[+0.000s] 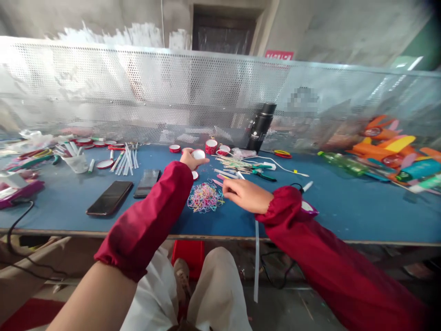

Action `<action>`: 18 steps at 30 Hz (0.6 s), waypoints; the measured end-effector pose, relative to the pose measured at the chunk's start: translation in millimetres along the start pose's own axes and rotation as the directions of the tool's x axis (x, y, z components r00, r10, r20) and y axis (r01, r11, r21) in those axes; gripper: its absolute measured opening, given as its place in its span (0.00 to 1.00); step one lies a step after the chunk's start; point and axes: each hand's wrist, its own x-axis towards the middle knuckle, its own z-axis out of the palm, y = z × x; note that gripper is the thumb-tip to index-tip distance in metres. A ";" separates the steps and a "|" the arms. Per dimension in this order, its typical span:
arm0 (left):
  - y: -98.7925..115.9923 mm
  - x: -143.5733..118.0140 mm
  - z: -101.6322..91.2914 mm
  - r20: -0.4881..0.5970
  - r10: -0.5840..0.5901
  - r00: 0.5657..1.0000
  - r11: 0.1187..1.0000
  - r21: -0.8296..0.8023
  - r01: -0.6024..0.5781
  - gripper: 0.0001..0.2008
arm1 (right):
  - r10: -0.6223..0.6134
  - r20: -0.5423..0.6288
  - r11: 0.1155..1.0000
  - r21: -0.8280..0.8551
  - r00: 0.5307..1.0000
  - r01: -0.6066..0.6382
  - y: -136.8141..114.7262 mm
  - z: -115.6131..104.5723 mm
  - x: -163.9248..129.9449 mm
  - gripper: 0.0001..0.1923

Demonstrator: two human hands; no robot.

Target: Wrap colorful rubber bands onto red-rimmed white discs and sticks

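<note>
My left hand (190, 159) is closed around the edge of a small round red-and-white piece (199, 154), like a lid or a tape roll, at the back middle of the blue table. A similar white disc (195, 175) lies just below it. My right hand (243, 193) has curled fingers at the right edge of a loose pile of coloured rubber bands (206, 197); whatever its fingertips may hold is hidden. Beyond that hand lie pens (225, 174), thin wooden sticks (234, 163) and green-handled pliers (263, 173).
Two phones (110, 197) lie left of the bands. Translucent sticks (127, 158) and a white cup (76, 163) of sticks stand farther left. A black bottle (262, 128) stands before the perforated metal screen (155, 92). Orange bottle crafts (389, 147) are at right. A pale strip (257, 262) hangs off the table edge.
</note>
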 end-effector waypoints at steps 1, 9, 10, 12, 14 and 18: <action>-6.2 2.0 4.1 -0.022 -0.019 1.000 0.999 -0.028 0.018 0.42 | 0.010 -0.073 1.000 0.016 0.997 -0.009 2.8 -3.0 11.1 0.04; -34.9 3.8 18.3 0.075 -0.059 0.995 0.997 -0.049 0.063 0.25 | 0.071 -0.341 0.992 0.119 0.937 -0.032 27.2 19.0 79.4 0.08; -34.6 2.8 18.2 0.079 -0.069 0.995 0.997 -0.038 0.072 0.21 | 0.088 -0.353 0.992 0.118 0.931 -0.048 31.6 21.9 82.5 0.07; -32.4 0.0 17.2 0.097 -0.076 0.992 0.997 -0.005 0.077 0.16 | 0.144 -0.391 0.986 0.139 0.909 -0.096 40.6 27.0 86.3 0.07; -29.2 -3.3 16.0 0.116 -0.076 0.990 0.997 0.021 0.074 0.17 | 0.197 -0.452 0.976 0.179 0.870 -0.128 48.1 32.6 88.6 0.07; -25.3 -7.3 15.8 0.149 -0.053 0.987 0.998 0.023 0.050 0.24 | 0.175 -0.542 0.980 0.175 0.822 -0.093 52.9 47.5 92.4 0.08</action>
